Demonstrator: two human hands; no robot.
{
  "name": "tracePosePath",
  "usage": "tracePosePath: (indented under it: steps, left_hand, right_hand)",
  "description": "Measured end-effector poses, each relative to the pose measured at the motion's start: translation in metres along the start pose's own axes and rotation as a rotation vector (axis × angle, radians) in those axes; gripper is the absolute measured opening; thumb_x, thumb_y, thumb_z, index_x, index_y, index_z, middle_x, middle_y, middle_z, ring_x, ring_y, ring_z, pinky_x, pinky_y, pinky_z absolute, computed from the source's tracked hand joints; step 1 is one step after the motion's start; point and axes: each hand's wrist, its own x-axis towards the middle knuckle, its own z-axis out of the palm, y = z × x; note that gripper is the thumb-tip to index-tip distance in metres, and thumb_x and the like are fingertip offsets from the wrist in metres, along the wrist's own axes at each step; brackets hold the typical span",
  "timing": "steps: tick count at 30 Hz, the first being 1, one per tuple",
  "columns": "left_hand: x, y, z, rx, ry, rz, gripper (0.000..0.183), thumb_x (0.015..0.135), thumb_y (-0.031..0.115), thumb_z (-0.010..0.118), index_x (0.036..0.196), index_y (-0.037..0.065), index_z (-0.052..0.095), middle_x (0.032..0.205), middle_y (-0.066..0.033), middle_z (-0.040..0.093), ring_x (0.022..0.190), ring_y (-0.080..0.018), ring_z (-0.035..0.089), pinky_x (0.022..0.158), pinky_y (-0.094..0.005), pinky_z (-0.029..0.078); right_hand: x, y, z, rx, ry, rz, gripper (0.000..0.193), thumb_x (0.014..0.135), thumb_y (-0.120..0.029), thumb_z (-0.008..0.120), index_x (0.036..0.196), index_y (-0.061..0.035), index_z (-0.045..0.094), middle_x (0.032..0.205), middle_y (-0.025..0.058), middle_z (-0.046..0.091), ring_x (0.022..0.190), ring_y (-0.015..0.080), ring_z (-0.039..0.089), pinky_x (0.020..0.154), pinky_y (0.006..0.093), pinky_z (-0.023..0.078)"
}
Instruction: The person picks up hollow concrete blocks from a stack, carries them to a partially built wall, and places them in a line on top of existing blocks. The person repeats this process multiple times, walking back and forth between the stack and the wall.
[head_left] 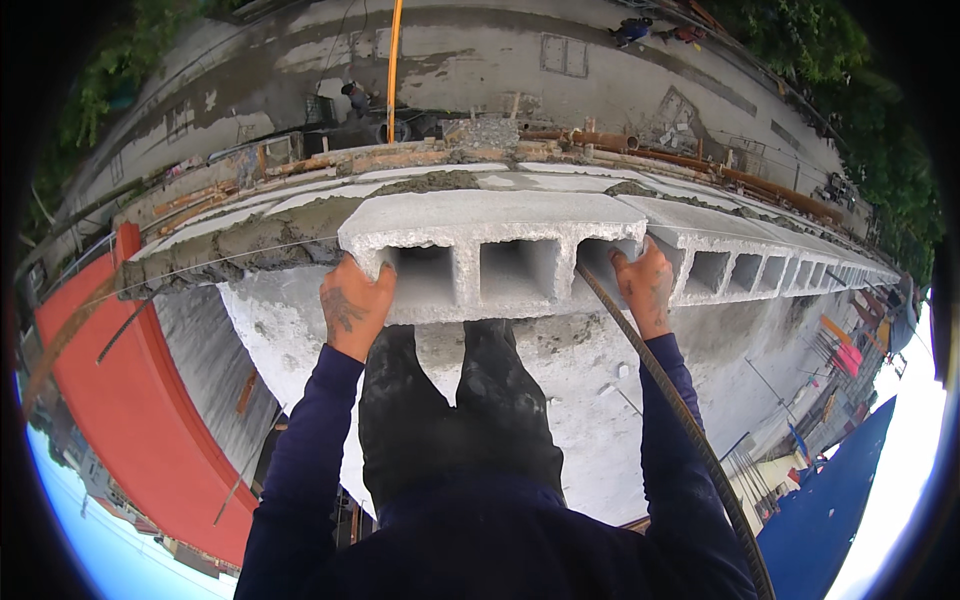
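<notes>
A grey hollow concrete block (500, 212) lies across the top of the wall in front of me, its open cells showing. My left hand (357, 306) is closed on its left end, and my right hand (645, 285) grips its right end. A ribbed steel bar (665, 375) runs from the block's right-hand cell down past my right forearm. Wet mortar (240, 235) lies in a rough bed left of the block. Against its right end stands a row of laid blocks (735, 240). Fingers on the far side of the block are hidden.
A thin string (290, 243) stretches along the wall top. At the left is a red beam (150, 400) with thin bars sticking out nearby. Far below lies a paved road (480, 60) with people, an orange pole (395, 70) and rusty pipes (780, 195).
</notes>
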Motion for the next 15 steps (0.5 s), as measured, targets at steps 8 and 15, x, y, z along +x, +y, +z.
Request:
tracePosePath:
  steps: [8,15]
  left_hand:
    - [-0.001,-0.003,0.002,0.010,-0.019,-0.019,0.048,0.074,0.031,0.063,0.095,-0.011,0.055,0.083,-0.0282,0.061,0.082,-0.0411,0.061,0.075,-0.0448,0.047]
    - [-0.010,-0.011,0.006,-0.049,-0.076,-0.021,0.052,0.073,0.025,0.065,0.106,-0.011,0.049,0.086,-0.0276,0.061,0.085,-0.0422,0.059,0.078,-0.0447,0.046]
  right_hand:
    - [-0.001,0.001,-0.001,0.037,0.003,0.020,0.056,0.070,-0.031,0.069,0.111,0.0058,0.056,0.088,0.0284,0.063,0.088,0.0401,0.062,0.077,0.0428,0.049]
    - [-0.004,0.009,0.003,0.027,0.003,-0.054,0.061,0.072,-0.029,0.069,0.117,0.0083,0.050,0.091,0.0296,0.062,0.089,0.0424,0.061,0.076,0.0433,0.048]
